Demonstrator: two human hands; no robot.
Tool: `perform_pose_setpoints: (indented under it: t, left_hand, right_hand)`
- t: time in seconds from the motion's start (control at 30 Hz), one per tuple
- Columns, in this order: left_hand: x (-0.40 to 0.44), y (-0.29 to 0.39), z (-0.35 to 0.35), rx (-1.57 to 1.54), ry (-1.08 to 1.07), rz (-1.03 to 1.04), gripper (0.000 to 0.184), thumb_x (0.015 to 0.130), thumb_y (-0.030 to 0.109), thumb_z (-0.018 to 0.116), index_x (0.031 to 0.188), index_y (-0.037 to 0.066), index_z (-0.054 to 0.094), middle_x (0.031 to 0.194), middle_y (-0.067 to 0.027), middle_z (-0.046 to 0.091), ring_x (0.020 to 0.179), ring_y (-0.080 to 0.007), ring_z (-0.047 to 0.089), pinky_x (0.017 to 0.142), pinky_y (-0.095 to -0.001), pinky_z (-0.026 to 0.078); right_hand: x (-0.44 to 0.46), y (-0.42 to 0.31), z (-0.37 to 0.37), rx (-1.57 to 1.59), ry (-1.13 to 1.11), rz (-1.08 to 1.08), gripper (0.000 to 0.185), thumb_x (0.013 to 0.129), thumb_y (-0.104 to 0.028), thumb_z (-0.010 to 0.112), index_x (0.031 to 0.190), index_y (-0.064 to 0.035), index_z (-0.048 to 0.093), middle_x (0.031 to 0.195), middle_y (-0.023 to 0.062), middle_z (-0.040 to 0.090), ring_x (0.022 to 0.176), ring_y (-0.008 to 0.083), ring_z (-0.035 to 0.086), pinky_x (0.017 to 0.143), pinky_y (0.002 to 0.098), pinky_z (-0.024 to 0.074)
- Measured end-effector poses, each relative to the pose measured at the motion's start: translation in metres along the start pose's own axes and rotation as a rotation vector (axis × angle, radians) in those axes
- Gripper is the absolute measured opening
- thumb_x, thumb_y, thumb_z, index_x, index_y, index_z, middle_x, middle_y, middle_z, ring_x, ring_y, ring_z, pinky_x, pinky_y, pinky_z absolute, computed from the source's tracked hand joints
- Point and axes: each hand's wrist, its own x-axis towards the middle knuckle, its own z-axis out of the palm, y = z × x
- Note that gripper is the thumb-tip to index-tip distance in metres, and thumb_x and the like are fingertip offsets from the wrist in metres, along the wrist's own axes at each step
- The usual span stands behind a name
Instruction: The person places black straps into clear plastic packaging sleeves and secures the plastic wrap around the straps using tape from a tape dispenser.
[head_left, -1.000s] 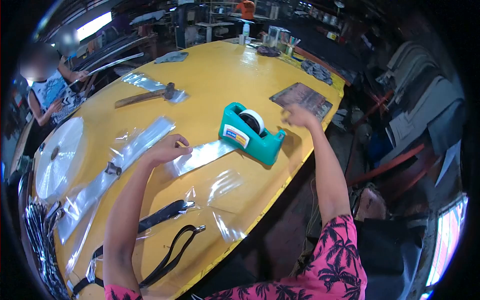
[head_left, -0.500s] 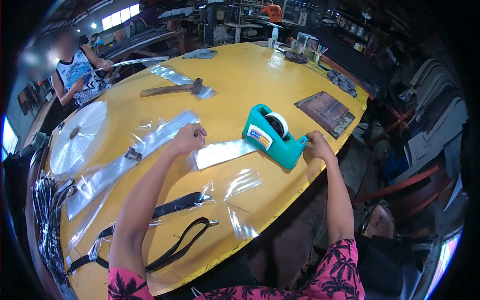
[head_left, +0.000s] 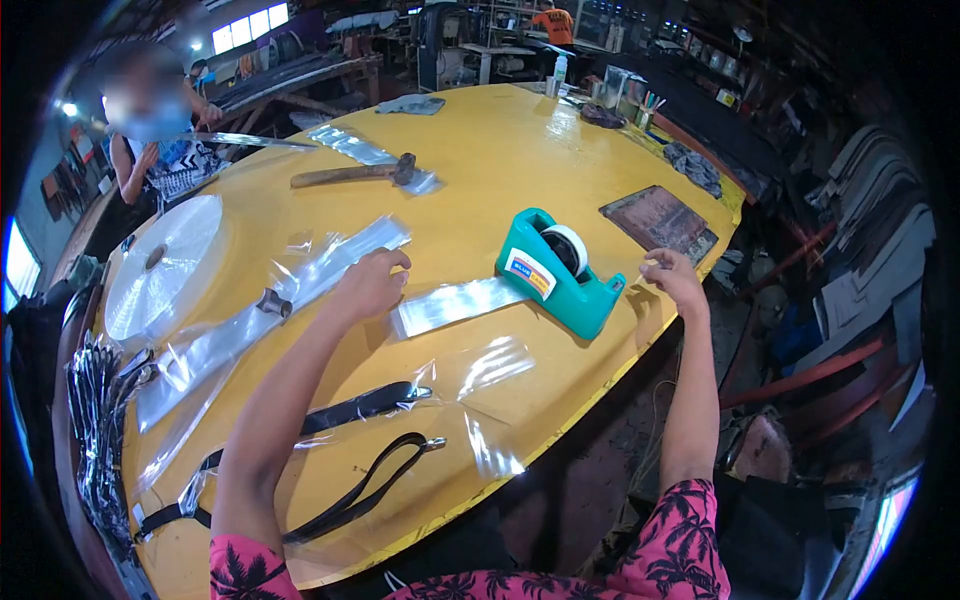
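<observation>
A green tape dispenser (head_left: 557, 275) with a white roll of tape (head_left: 565, 248) stands on the yellow-topped table (head_left: 500, 180). My right hand (head_left: 677, 282) is raised just beyond its cutting end, apart from it, thumb and fingertips pinched; anything between them is too small to see. Left of the dispenser, my left hand (head_left: 378, 284) hovers with curled fingers near clear plastic sleeves (head_left: 335, 268); what it may hold is hidden. A flat clear sleeve (head_left: 460, 305) reaches from near that hand to the dispenser. Black straps (head_left: 365, 405) lie by my left forearm.
A hammer (head_left: 355, 175) lies farther back. At left are a large roll of clear plastic (head_left: 165, 265), a metal ring piece (head_left: 272, 302) and bundled black straps (head_left: 95, 430). A dark board (head_left: 660, 220) lies at right. Another person (head_left: 160, 160) works across the table.
My right hand has moved off the dispenser's cutting end, up and to the right. My left hand stays nearly in place. The view has shifted slightly.
</observation>
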Motion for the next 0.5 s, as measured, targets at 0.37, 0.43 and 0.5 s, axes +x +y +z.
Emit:
perform_pose_setpoints:
  t: [0.37, 0.43, 0.5]
  left_hand:
    - [-0.106, 0.047, -0.114, -0.160, 0.109, 0.166, 0.023, 0.098, 0.017, 0.061, 0.114, 0.000, 0.065, 0.110, -0.0164, 0.068, 0.107, -0.0301, 0.065, 0.096, -0.0397, 0.048]
    - [-0.138, 0.050, -0.130, -0.158, 0.149, 0.135, 0.020, 0.099, 0.015, 0.060, 0.112, 0.000, 0.065, 0.107, -0.0156, 0.069, 0.105, -0.0288, 0.066, 0.096, -0.0390, 0.049]
    - [-0.169, 0.053, -0.147, -0.089, 0.159, 0.117, 0.020, 0.099, 0.014, 0.059, 0.111, 0.000, 0.066, 0.106, -0.0150, 0.070, 0.104, -0.0282, 0.066, 0.095, -0.0385, 0.049]
  right_hand:
    - [-0.090, -0.077, -0.101, -0.011, 0.263, -0.243, 0.029, 0.088, -0.005, 0.063, 0.117, -0.0008, 0.065, 0.096, 0.0026, 0.064, 0.083, 0.0091, 0.060, 0.075, 0.0224, 0.0488]
    - [-0.115, -0.096, -0.096, 0.052, 0.262, -0.289, 0.026, 0.092, -0.005, 0.062, 0.117, -0.0019, 0.066, 0.095, 0.0017, 0.063, 0.086, 0.0077, 0.059, 0.080, 0.0220, 0.0481]
    - [-0.138, -0.111, -0.091, 0.009, 0.317, -0.348, 0.026, 0.093, -0.005, 0.063, 0.119, -0.0028, 0.066, 0.095, 0.0021, 0.064, 0.086, 0.0076, 0.059, 0.082, 0.0220, 0.0479]
